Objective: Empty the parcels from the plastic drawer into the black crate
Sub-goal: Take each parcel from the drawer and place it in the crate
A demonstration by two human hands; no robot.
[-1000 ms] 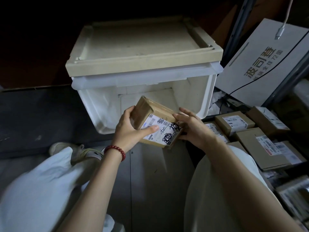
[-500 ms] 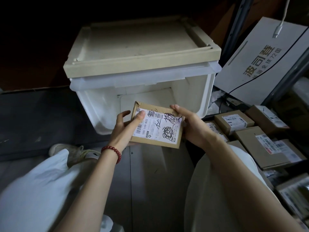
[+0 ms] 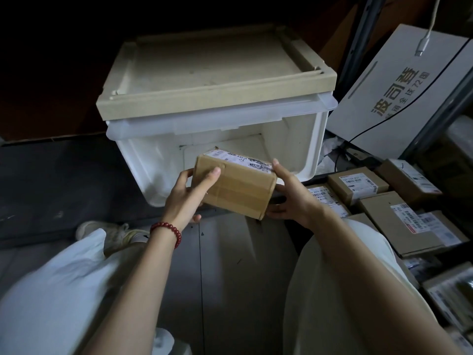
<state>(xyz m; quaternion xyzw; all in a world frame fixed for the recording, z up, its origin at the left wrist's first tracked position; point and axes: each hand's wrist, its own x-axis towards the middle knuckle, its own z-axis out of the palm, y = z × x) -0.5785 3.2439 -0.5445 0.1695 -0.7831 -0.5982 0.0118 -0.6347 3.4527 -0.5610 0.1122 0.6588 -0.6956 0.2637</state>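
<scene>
Brown cardboard parcel held up in front of the open white plastic drawer, not yet put away.
The left hand grips its left end with the thumb on the taped face, and the right hand clasps the right end. What shows of the drawer looks empty, so this is probably the last parcel to join the labelled cardboard boxes at right.

**Dim storeroom corner**

The light is low, and the far background falls off to near black. The floor is smooth grey with a thin seam. A darker strip runs across at the left. At the right a grey metal upright stands beside a tilted white printed carton. A white cable hangs before the carton.
</scene>
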